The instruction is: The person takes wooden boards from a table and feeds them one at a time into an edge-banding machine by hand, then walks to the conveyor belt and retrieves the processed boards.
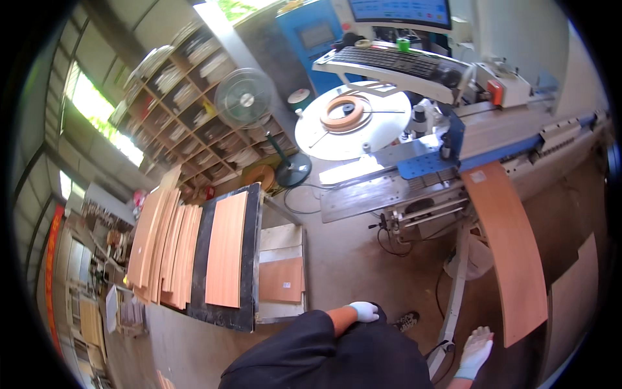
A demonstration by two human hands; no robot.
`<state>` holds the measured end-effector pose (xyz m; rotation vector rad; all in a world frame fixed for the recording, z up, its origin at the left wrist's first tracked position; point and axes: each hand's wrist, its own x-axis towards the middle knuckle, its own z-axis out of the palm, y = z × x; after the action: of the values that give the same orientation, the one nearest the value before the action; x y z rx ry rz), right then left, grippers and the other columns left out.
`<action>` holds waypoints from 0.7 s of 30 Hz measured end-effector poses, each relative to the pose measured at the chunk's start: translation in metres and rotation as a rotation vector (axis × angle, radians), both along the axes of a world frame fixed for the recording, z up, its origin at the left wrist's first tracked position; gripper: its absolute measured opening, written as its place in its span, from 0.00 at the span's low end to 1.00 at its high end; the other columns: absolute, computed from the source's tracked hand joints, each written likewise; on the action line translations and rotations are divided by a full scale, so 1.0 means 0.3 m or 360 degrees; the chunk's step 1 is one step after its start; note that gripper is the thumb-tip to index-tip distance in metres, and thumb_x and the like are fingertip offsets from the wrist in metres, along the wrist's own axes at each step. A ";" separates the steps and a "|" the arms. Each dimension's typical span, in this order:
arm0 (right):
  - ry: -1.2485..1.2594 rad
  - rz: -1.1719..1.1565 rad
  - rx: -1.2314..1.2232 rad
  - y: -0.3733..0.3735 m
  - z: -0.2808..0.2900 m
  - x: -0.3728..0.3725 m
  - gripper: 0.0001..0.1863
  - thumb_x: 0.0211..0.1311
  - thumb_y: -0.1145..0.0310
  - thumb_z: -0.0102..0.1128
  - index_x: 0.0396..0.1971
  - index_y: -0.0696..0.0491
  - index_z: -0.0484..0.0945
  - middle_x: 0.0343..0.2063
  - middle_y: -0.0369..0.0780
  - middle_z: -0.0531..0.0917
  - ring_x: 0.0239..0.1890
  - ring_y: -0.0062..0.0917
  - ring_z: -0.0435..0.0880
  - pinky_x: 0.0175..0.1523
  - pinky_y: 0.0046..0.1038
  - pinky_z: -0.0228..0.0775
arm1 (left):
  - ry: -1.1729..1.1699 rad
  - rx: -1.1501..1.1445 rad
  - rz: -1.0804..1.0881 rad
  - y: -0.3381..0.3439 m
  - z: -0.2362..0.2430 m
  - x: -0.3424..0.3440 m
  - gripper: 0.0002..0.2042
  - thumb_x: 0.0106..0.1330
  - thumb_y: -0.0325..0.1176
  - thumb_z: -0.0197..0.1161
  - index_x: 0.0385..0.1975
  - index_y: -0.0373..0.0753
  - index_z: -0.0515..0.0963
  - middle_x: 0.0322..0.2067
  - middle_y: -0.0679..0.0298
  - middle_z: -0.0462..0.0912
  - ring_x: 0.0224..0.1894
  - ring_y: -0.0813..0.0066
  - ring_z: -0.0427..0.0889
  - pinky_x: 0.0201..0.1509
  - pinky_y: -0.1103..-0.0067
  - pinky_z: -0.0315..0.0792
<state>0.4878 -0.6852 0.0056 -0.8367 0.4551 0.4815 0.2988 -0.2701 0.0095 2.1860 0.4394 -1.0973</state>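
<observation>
My left hand [364, 312], in a white glove, rests on my dark trouser leg near the knee. Its finger ends are too indistinct to show whether they are curled. Lower right, my right hand [476, 350], also white-gloved, holds nothing and has its fingers stretched out. It is just left of the lower end of a long wood-grain panel [512, 259], apart from it. This panel slopes down from the edge-banding machine [447, 165], its upper end against the machine's blue guide and a small white label near that end.
To the left, a black-topped cart [249, 259] carries one flat panel [227, 249] and stacked narrow boards [181, 256]. A floor fan [291, 170] stands behind it, before shelving. A white turntable [389, 129] holds a tape roll. A grey panel [573, 305] leans at right; a white bucket [472, 258] sits beneath.
</observation>
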 end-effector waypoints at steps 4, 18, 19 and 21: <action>0.0254 0.0555 -0.0211 0.245 -0.063 -0.068 0.32 0.70 0.43 0.45 0.61 0.55 0.67 0.55 0.43 0.73 0.53 0.33 0.72 0.58 0.35 0.64 | -0.0083 0.0082 0.0615 0.103 -0.035 -0.177 0.24 0.70 0.50 0.48 0.52 0.36 0.77 0.52 0.50 0.80 0.56 0.51 0.76 0.61 0.65 0.67; -0.0354 0.1304 -0.1085 0.491 -0.109 -0.191 0.16 0.72 0.59 0.50 0.52 0.53 0.73 0.34 0.38 0.81 0.28 0.19 0.79 0.28 0.17 0.67 | -0.0244 -0.0220 0.0811 0.116 -0.065 -0.384 0.25 0.68 0.49 0.46 0.53 0.36 0.76 0.53 0.48 0.78 0.58 0.51 0.75 0.62 0.64 0.66; -0.0201 0.1391 -0.1050 0.422 -0.152 -0.190 0.12 0.72 0.62 0.48 0.47 0.52 0.74 0.31 0.36 0.80 0.27 0.18 0.77 0.25 0.17 0.64 | -0.0205 -0.0242 0.0858 0.124 -0.095 -0.438 0.25 0.68 0.49 0.46 0.53 0.36 0.76 0.53 0.48 0.78 0.58 0.51 0.75 0.62 0.64 0.66; -0.0090 0.1181 -0.1012 0.180 -0.177 -0.235 0.07 0.72 0.66 0.43 0.38 0.47 0.72 0.22 0.30 0.72 0.20 0.15 0.68 0.22 0.19 0.57 | -0.0182 -0.0200 0.0587 0.146 -0.138 -0.457 0.25 0.67 0.48 0.46 0.52 0.36 0.77 0.54 0.48 0.77 0.58 0.51 0.74 0.63 0.64 0.66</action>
<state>0.4173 -0.6313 -0.0475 -1.6447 0.2260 1.0178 0.1616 -0.2264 -0.0318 1.9461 0.6715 -0.7741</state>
